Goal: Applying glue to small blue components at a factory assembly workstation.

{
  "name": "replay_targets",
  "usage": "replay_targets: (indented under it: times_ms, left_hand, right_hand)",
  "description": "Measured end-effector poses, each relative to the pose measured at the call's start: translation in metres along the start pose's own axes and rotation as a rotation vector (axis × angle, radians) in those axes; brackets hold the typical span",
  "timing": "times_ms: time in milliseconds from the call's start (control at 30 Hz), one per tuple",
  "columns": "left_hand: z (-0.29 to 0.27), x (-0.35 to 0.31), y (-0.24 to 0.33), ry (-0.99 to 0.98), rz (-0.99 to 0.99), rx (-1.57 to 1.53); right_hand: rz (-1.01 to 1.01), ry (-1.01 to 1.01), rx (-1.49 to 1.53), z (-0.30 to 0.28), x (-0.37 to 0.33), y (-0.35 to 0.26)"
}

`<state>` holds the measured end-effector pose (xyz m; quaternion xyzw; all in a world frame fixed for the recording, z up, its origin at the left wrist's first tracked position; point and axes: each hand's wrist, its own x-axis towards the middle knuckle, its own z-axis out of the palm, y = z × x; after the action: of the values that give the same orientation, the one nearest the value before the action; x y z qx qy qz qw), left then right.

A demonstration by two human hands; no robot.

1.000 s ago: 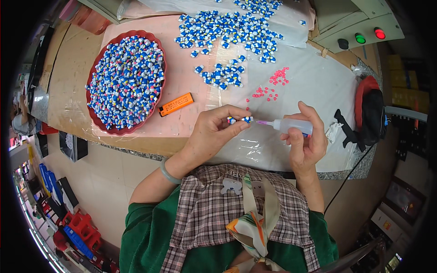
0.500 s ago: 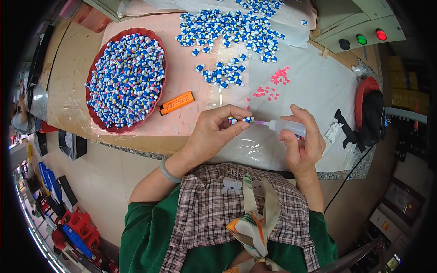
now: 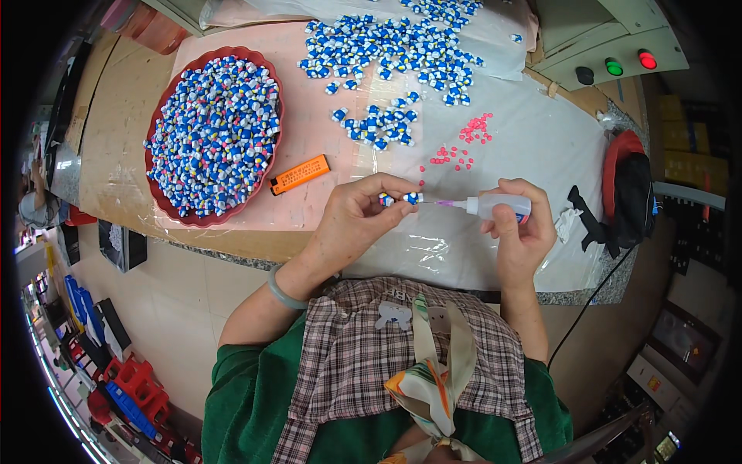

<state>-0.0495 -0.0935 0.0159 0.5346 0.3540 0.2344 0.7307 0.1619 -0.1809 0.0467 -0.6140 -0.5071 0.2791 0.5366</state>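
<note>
Between the thumb and fingers of my left hand (image 3: 357, 215) are small blue-and-white figurines; one figurine (image 3: 413, 198) sticks out at the fingertips and a second figurine (image 3: 386, 199) shows closer to the palm. My right hand (image 3: 525, 240) is wrapped round a small white squeeze bottle (image 3: 488, 206) with a thin purple nozzle (image 3: 447, 203). The bottle lies nearly level, its nozzle pointing left at the front figurine with a small gap between them. Just beyond the hands, tiny pink pieces (image 3: 476, 130) are scattered on the white sheet.
A red scalloped bowl (image 3: 280, 104) heaped with figurines stands at left. Beside it lies an orange flat object (image 3: 300, 175) with a dark end. Loose figurines (image 3: 379, 125) form a small group, with a larger spread (image 3: 386, 46) behind. A black pouch (image 3: 635, 201) sits at right.
My right hand has drawn the bottle to the right, so its nozzle is now apart from the front figurine. My left hand has shifted slightly left with the figurines.
</note>
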Motion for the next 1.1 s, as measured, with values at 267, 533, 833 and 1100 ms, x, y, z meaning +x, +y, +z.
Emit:
replay_targets:
  times_ms: [267,533,833,1100]
  left_hand:
    - [-0.015,-0.006,-0.009,0.142,0.104,-0.086]
    - [-0.021,-0.027,-0.005,0.132,0.037,-0.036]
    - [-0.016,-0.037,-0.015,0.041,-0.024,0.062]
    - [-0.015,-0.037,-0.014,0.027,-0.018,0.1]
  right_hand:
    - [0.417,-0.112,0.58,0.003,0.008,0.027]
    - [0.273,-0.224,-0.107,0.033,0.008,0.032]
    - [-0.095,-0.248,-0.581,0.057,0.012,0.019]
    - [-0.089,-0.397,-0.505,0.042,0.027,0.021]
